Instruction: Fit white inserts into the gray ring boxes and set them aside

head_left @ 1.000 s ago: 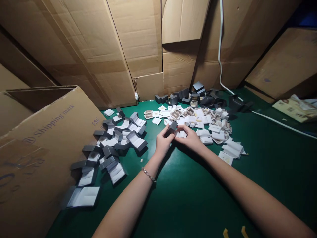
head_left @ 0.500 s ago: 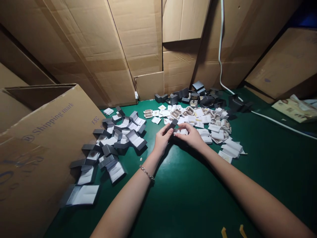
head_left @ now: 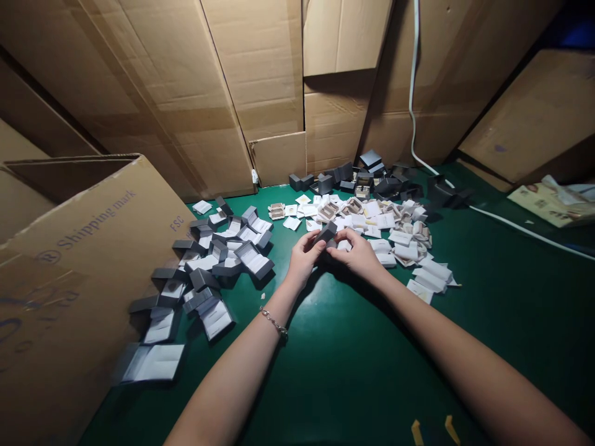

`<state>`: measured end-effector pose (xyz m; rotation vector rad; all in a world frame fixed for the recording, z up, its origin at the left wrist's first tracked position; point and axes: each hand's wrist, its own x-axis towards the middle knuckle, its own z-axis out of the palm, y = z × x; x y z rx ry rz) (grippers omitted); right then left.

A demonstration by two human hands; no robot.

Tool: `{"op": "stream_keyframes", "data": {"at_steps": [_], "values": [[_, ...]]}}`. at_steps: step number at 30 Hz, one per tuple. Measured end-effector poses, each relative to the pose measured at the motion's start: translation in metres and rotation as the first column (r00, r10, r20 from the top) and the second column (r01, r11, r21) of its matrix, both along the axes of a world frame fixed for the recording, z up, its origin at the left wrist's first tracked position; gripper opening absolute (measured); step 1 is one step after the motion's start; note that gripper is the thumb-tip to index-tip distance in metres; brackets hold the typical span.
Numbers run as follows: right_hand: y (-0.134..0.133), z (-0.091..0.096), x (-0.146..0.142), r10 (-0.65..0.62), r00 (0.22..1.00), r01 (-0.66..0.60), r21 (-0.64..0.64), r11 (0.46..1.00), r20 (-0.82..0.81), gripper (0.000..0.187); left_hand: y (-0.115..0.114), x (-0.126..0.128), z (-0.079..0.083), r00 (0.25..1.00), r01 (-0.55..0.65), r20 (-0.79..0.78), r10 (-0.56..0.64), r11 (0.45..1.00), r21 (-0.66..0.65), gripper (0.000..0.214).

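Note:
A small dark grey hinged box [head_left: 326, 232] is in my left hand [head_left: 304, 257], the thumb on its near side and the fingers behind it. My right hand [head_left: 357, 254] is closed at the box's right side, thumb and fingertips pressed to its lower edge. Those fingers hide most of the box's inside. Just beyond my hands lies a heap of white folded card inserts [head_left: 383, 221]. Left of my hands, several open grey boxes [head_left: 255, 259] with white linings are spread out.
More dark boxes [head_left: 367, 176] are piled at the back against cardboard cartons [head_left: 274, 74]. A large open carton [head_left: 88, 248] stands at the left. A white cable [head_left: 525, 226] crosses the green table [head_left: 334, 371] at the right. Two yellow strips [head_left: 450, 428] lie near the front.
My right fingers have moved in against the box's lower edge, and the white piece seen there before is now covered. The box is tilted slightly differently. The view has shifted a little.

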<state>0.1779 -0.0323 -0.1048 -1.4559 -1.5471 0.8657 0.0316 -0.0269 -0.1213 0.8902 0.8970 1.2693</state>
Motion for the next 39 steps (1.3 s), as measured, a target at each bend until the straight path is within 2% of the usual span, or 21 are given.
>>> {"op": "stream_keyframes", "data": {"at_steps": [5,12,18,22,27,30,34,39], "values": [[0.0,0.003,0.002,0.025,1.0,-0.025,-0.003,1.0,0.016,0.026,-0.001,0.002,-0.001,1.0,-0.015,0.006,0.015,0.999,0.028,0.055],[0.005,0.005,0.011,0.155,0.987,-0.154,-0.026,0.988,0.04,0.026,-0.002,0.004,-0.003,0.999,-0.034,-0.04,0.035,0.999,0.022,0.056],[0.011,-0.001,0.015,0.19,0.98,-0.193,-0.046,0.98,-0.06,0.047,-0.003,0.004,0.0,0.998,-0.042,-0.042,0.044,0.997,0.059,0.054],[0.007,-0.005,0.009,0.174,0.984,-0.174,-0.011,0.985,-0.045,0.054,-0.003,0.005,0.001,0.999,-0.05,-0.014,0.051,0.997,0.06,0.053],[0.006,-0.007,0.006,0.236,0.969,-0.237,-0.014,0.971,-0.069,0.067,-0.003,0.005,-0.001,0.999,-0.043,0.017,0.043,0.998,0.036,0.05],[0.013,-0.007,0.016,0.197,0.973,-0.201,-0.024,0.979,-0.116,0.063,-0.002,0.006,-0.002,0.998,-0.064,0.016,0.063,0.998,0.01,0.049],[0.02,-0.003,0.034,0.167,0.971,-0.193,-0.144,0.971,-0.169,0.051,-0.002,0.006,-0.002,0.997,-0.083,0.006,0.083,0.996,-0.024,0.05],[0.018,0.003,0.043,0.246,0.969,-0.243,-0.174,0.954,-0.01,0.046,-0.002,0.006,0.0,0.996,-0.088,-0.014,0.087,0.996,-0.031,0.048]]}}
